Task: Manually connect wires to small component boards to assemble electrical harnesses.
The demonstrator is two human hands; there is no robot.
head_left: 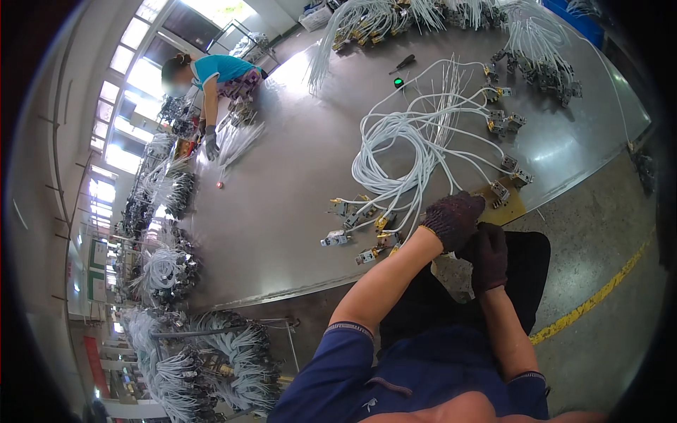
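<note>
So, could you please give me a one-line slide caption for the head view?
Gloved left hand and right hand meet at the steel table edge beside coiled white cables.

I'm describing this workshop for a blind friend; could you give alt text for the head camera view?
A person's two dark knitted-gloved hands, left hand and right hand, meet at the near edge of a large grey metal worktable, beside a tangled bundle of white cables with small connectors. Across the table, another person in a teal shirt handles more cables.

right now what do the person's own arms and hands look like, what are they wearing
Both hands wear dark knit work gloves: the left hand glove has a yellowish cuff edge, and the right hand glove looks plain dark. The forearms are bare below short dark blue sleeves with striped trim at the hem.
</note>
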